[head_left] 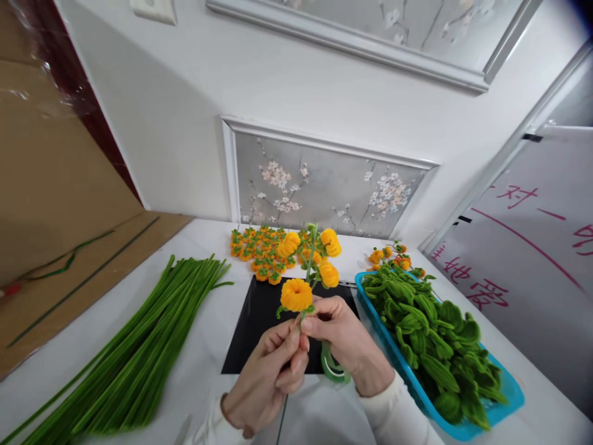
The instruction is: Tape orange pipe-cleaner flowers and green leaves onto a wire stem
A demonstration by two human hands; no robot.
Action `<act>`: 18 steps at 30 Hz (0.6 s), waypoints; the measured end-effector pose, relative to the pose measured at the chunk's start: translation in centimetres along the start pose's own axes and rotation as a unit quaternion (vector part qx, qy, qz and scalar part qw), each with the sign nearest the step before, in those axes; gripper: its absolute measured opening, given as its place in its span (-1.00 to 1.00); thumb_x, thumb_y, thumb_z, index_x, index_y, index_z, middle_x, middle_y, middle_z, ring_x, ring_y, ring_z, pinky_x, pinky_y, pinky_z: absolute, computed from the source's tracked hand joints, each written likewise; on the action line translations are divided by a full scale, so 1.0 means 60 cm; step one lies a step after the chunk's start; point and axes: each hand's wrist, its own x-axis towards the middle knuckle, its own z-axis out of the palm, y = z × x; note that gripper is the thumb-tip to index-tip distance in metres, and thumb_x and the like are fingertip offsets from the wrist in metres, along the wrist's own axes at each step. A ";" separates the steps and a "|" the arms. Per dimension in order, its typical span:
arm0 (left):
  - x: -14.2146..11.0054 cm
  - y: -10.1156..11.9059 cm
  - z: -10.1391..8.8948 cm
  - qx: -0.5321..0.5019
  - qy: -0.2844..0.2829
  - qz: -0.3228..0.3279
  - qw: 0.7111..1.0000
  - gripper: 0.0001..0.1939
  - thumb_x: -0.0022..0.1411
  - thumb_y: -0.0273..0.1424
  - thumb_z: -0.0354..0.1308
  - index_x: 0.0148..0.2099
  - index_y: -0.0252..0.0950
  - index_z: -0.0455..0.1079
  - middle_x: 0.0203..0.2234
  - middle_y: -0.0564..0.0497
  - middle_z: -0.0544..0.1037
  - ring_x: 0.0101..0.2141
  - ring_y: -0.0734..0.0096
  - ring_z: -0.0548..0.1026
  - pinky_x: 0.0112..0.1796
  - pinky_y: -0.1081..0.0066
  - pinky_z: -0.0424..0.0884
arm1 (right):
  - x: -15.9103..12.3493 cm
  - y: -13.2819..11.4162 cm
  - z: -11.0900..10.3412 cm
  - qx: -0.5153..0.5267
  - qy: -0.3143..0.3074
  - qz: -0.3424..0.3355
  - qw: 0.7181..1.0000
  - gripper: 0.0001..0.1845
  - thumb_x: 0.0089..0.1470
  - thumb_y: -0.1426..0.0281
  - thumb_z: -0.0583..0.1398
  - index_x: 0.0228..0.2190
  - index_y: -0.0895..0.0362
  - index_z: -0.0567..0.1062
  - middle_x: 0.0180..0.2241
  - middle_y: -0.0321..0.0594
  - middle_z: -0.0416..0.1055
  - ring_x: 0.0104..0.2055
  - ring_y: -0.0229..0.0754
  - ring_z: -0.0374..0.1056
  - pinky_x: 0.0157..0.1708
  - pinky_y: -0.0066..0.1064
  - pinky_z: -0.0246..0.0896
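Over a black mat (245,340), both hands meet on a handmade flower spray (296,295) with several fluffy orange-yellow blooms on a green stem. My left hand (271,377) pinches the lower stem between thumb and fingers. Just above it, my right hand (345,340) grips the stem below the lowest bloom, by a small green leaf. The spray points up and away from me. Below my right hand lies a roll of green tape (334,368), partly covered by that hand. A thin stem or wire shows under my left hand.
Left lies a bundle of long green chenille stems (152,346). Several small orange flower heads (259,250) stand behind the mat. A blue basket (509,402) of fuzzy green leaves (435,346) is right, with orange flower sprigs (386,254) behind. Wall and whiteboard (532,247) border the table.
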 end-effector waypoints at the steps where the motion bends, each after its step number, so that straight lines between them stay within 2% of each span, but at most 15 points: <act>1: 0.000 0.001 0.001 0.007 0.002 0.004 1.000 -0.68 0.11 -0.18 0.22 -0.47 -0.32 0.33 -0.78 0.25 0.14 -0.76 0.76 -0.16 -0.71 0.59 -0.19 | 0.000 -0.004 0.002 -0.004 0.006 -0.009 1.000 -0.86 -0.18 0.36 0.38 -0.62 0.15 0.58 -0.59 -0.33 0.26 -0.52 -0.34 0.15 -0.52 -0.47 0.01; 3: 0.000 0.000 0.003 0.040 0.021 0.030 0.999 -0.68 0.14 -0.18 0.20 -0.46 -0.33 0.35 -0.77 0.25 0.14 -0.74 0.74 -0.14 -0.69 0.58 -0.17 | -0.001 -0.010 0.007 -0.013 0.021 -0.019 1.000 -0.85 -0.18 0.36 0.38 -0.64 0.15 0.57 -0.61 -0.34 0.26 -0.53 -0.33 0.18 -0.49 -0.45 0.05; 7: 0.001 -0.004 0.006 0.143 0.075 0.103 0.981 -0.71 0.16 -0.20 0.18 -0.42 -0.34 0.38 -0.65 0.13 0.33 -0.70 0.72 0.00 -0.66 0.54 -0.14 | 0.001 -0.017 0.010 -0.049 0.061 -0.024 0.997 -0.83 -0.18 0.34 0.37 -0.63 0.17 0.57 -0.62 -0.35 0.27 -0.55 -0.34 0.17 -0.52 -0.46 0.05; 10: 0.003 -0.007 0.008 0.176 0.122 0.128 0.968 -0.74 0.15 -0.22 0.20 -0.42 -0.33 0.37 -0.61 0.10 0.37 -0.68 0.68 0.08 -0.64 0.53 -0.10 | 0.002 -0.018 0.012 -0.066 0.088 -0.030 0.993 -0.83 -0.20 0.32 0.38 -0.62 0.16 0.57 -0.61 -0.36 0.26 -0.56 -0.36 0.14 -0.55 -0.47 0.02; 14: 0.003 -0.006 0.012 0.147 0.122 0.126 0.973 -0.69 0.15 -0.23 0.19 -0.51 -0.34 0.33 -0.65 0.13 0.31 -0.69 0.69 0.03 -0.65 0.52 -0.10 | 0.004 -0.014 0.019 -0.061 0.093 -0.023 0.994 -0.82 -0.19 0.33 0.37 -0.63 0.18 0.55 -0.63 -0.36 0.26 -0.57 -0.35 0.14 -0.55 -0.47 0.02; 18: -0.001 -0.004 0.015 0.085 0.118 0.112 0.983 -0.69 0.17 -0.25 0.19 -0.51 -0.34 0.31 -0.67 0.17 0.27 -0.70 0.71 -0.04 -0.66 0.56 -0.10 | 0.005 -0.004 0.028 -0.010 0.079 -0.004 0.997 -0.81 -0.17 0.33 0.36 -0.62 0.18 0.54 -0.65 -0.38 0.23 -0.59 -0.38 0.07 -0.59 -0.49 -0.06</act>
